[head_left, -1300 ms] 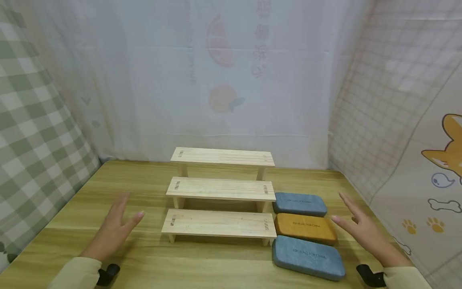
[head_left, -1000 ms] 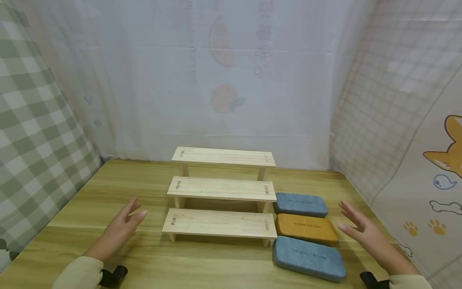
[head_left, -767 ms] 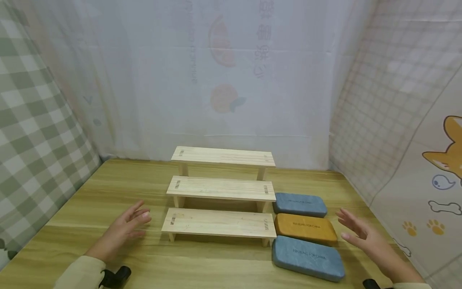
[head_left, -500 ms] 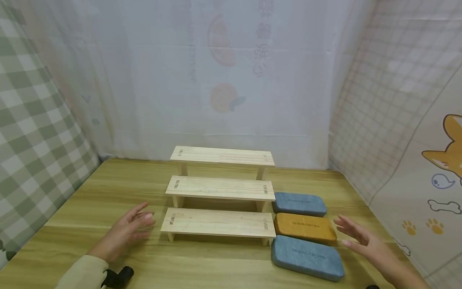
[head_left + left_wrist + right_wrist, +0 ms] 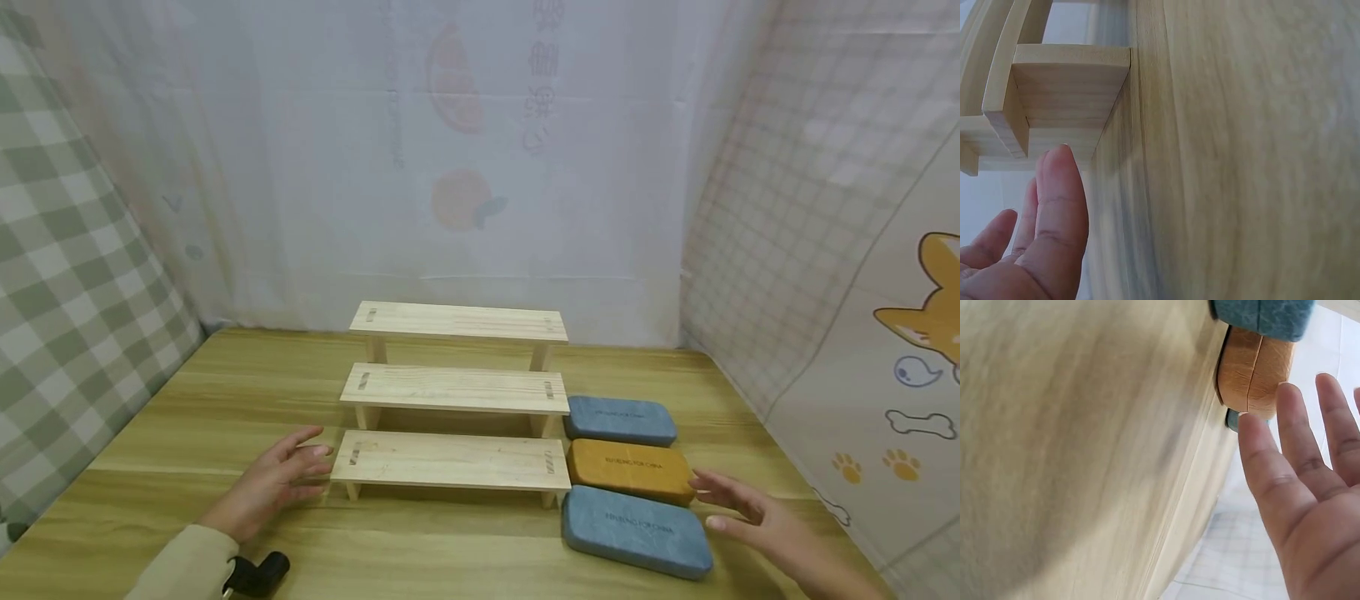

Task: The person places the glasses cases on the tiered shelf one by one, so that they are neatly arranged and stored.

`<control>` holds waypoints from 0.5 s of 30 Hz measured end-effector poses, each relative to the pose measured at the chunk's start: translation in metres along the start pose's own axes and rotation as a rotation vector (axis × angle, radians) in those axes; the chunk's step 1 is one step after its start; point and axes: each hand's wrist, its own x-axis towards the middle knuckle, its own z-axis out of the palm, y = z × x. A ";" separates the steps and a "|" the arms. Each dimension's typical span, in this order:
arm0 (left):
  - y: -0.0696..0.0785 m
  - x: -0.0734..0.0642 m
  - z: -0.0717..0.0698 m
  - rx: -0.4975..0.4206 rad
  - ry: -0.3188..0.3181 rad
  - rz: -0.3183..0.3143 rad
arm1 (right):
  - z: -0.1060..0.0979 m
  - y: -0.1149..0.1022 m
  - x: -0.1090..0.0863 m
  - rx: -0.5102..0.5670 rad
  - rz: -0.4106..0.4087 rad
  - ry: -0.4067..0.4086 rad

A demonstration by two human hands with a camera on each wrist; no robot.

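Observation:
A stepped wooden stand [image 5: 453, 460] with three pale plank tiers stands mid-table. My left hand [image 5: 273, 483] is at the left end of its lowest tier, fingers loosely extended and holding nothing; in the left wrist view the fingertips [image 5: 1060, 159] are close to the stand's end leg [image 5: 1072, 87]. Right of the stand lie three eyeglass cases in a column: a blue one [image 5: 621, 419] at the back, a mustard one [image 5: 632, 472] between, and another blue one [image 5: 636, 532] in front. My right hand [image 5: 757, 521], fingers spread and holding nothing, is just right of the mustard and front cases.
The wood-grain table [image 5: 420, 558] backs onto a hanging white cloth [image 5: 315, 183]. Checked green cloth [image 5: 67, 250] hangs at the left, and a printed cloth [image 5: 825, 250] borders the right side. A black wrist strap mount [image 5: 258, 573] is on the left wrist.
My left hand has moved right toward the stand's lowest tier. My right hand has come lower and nearer the mustard case. The stand and cases have stayed put.

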 end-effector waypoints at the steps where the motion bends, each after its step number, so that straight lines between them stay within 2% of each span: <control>1: 0.000 0.000 0.000 0.000 -0.002 0.000 | 0.000 0.000 0.000 -0.010 0.014 -0.007; 6: 0.000 0.001 0.003 -0.013 -0.008 -0.012 | 0.003 -0.001 0.000 -0.052 0.066 -0.019; 9: 0.000 0.003 0.004 -0.015 -0.011 -0.018 | 0.005 0.001 0.000 -0.045 0.042 -0.051; 15: -0.001 0.006 0.007 -0.016 0.002 -0.029 | 0.010 0.003 0.001 -0.146 0.043 -0.068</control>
